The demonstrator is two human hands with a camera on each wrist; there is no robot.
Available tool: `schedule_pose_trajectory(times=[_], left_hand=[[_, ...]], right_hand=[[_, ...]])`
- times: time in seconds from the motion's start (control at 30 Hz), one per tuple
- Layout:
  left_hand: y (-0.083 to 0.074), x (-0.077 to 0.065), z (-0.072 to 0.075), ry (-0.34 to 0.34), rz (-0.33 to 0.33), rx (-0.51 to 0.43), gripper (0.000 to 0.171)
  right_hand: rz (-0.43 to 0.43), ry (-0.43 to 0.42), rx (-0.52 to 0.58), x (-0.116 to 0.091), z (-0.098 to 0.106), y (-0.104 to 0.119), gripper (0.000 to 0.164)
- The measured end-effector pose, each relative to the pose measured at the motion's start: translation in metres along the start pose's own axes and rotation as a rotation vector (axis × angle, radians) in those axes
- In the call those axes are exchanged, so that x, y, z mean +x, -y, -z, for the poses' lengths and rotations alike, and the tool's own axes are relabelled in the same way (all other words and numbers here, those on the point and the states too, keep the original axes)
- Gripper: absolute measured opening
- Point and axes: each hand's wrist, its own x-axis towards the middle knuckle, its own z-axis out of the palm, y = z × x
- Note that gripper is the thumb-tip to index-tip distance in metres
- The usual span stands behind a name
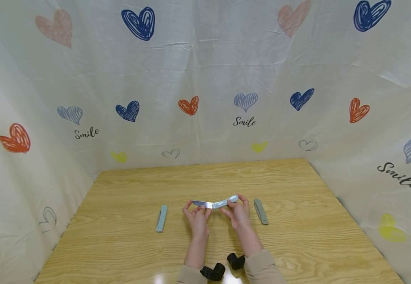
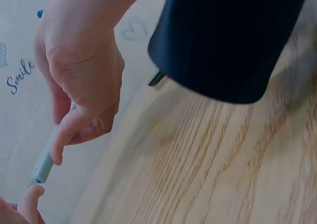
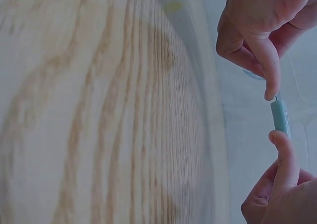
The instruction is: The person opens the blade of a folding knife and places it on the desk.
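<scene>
**Folding knife (image 1: 221, 203) with its blade (image 1: 202, 204) out, held at an angle**

My left hand (image 1: 198, 221) pinches the bright blade; my right hand (image 1: 240, 215) grips the light-blue handle (image 1: 226, 201) between thumb and fingers. The hands are apart, linked only by the knife, which they hold above the wooden table (image 1: 120, 193). A folded pale-blue knife (image 1: 161, 218) lies to my left, and a folded grey-green knife (image 1: 261, 212) to my right. Blade and handle meet at a shallow angle. The step in hand appears to be turning the blade about its joint; whether it is being opened or folded, I cannot tell. The next move, I judge, calls for a steady hold on the handle and left fingertips kept to the blade's flat, clear of the cutting edge, whose side I cannot make out.
</scene>
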Motion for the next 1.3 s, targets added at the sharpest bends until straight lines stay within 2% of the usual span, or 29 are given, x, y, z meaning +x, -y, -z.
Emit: schedule_pose_trajectory(times=[0.37,1.3], left_hand=[[0.0034,-0.0021,-0.002,0.004,-0.004,-0.019,0.054],[0.0076,-0.0059,-0.0082,-0.058,-0.008,-0.105,0.053]], right_hand=[[0.002,-0.024,0.022,-0.0003,-0.0009,-0.0001,0.052],[0.024,-0.082,0.118,-0.0012,-0.0071,-0.0036,0.049]])
